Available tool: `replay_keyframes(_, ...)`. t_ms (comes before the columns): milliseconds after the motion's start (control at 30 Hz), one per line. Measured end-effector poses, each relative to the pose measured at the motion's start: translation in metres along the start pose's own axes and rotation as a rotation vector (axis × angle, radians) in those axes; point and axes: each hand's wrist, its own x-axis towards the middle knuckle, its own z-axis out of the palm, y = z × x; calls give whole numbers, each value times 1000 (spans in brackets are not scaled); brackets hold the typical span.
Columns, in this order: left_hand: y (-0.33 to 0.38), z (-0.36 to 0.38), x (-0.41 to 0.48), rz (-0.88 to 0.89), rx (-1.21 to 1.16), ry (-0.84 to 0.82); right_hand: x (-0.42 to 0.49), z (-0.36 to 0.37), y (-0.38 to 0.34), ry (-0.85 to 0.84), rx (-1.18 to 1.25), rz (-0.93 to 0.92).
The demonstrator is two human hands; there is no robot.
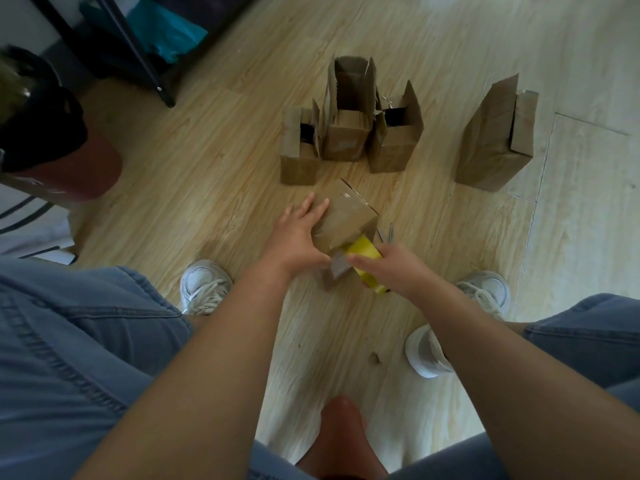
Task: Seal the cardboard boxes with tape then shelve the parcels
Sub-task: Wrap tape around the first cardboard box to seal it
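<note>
forearms (214,341), bare, extended downward between denim-clad knees (86,341). left grip (298,233): released, fingers spread straight and pressed flat on the side of a cardboard box (349,216), thumb at its near flap. right grip (398,268): grasping a yellow tape roll (363,252), held against the box's near end. box: tilted, between both grips, over the wooden floor (207,174). beyond the grips: three open boxes (346,140) side by side, flaps up. beyond and right of the right grip: fourth box (495,147), standing apart. white shoes (204,285), one outside each grip.
</note>
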Motion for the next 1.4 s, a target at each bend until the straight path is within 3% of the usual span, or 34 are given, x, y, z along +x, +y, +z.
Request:
replay_keyframes(200, -16, -34, 23, -134, -310, -13, 11, -14, -23, 54, -8, -117)
replay_keyframes(400, -30, -36, 37, -149, -254, -46, 26, -16, -42, 6, 18, -142)
replay_keyframes(967, -49, -37, 48, -164, -421, 30, 41, -15, -68, 65, 117, -104)
replay_keyframes(1233, -47, -35, 46, -169, -424, 23, 55, -8, -39, 72, -108, 35)
replay_keyframes(1400, -43, -34, 48, -169, -461, 42, 51, -4, -23, 63, 80, 43)
